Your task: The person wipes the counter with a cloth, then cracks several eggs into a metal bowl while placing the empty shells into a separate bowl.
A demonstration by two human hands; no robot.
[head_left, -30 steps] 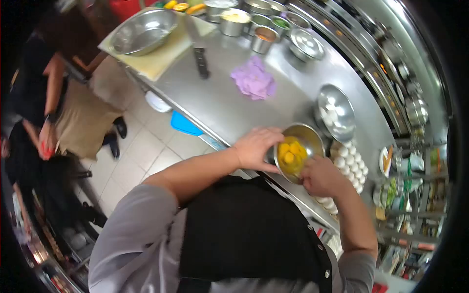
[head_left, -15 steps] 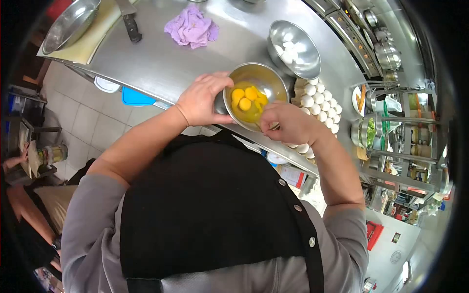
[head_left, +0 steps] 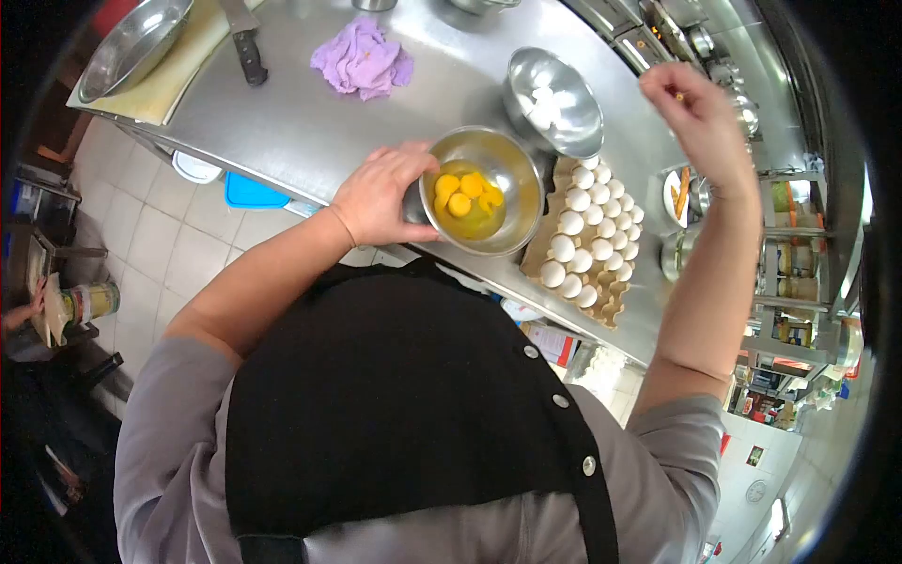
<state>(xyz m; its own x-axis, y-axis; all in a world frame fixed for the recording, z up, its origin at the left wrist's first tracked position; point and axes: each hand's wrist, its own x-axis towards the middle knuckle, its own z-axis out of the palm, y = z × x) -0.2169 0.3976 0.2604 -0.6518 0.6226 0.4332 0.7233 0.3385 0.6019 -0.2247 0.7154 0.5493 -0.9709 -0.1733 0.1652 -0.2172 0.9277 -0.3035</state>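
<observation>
My left hand (head_left: 383, 195) grips the rim of a metal bowl (head_left: 520, 197), thumb and fingers closed on its left side. Several raw egg yolks (head_left: 460, 195) lie in clear egg white inside it, tilted toward me. My right hand (head_left: 697, 117) is raised at the far right, past the eggs, its fingers curled together and slightly blurred. Whatever it pinches, if anything, is too small to name. A second metal bowl (head_left: 584, 117) holds several white eggshells (head_left: 544, 108). Beside my bowl sits a cardboard egg tray (head_left: 554, 202) with several whole white eggs (head_left: 570, 223).
A crumpled purple cloth (head_left: 362, 58) lies on the steel counter (head_left: 291, 122). At the left are a knife (head_left: 249, 58), a cutting board (head_left: 155, 99) and another metal bowl (head_left: 136, 52). Shelving (head_left: 794, 254) stands at the right. Another person (head_left: 56, 414) is at the lower left.
My right hand has left the bowl and moved up and to the right, past the egg tray. My left hand keeps its hold on the bowl. The egg tray shows more fully.
</observation>
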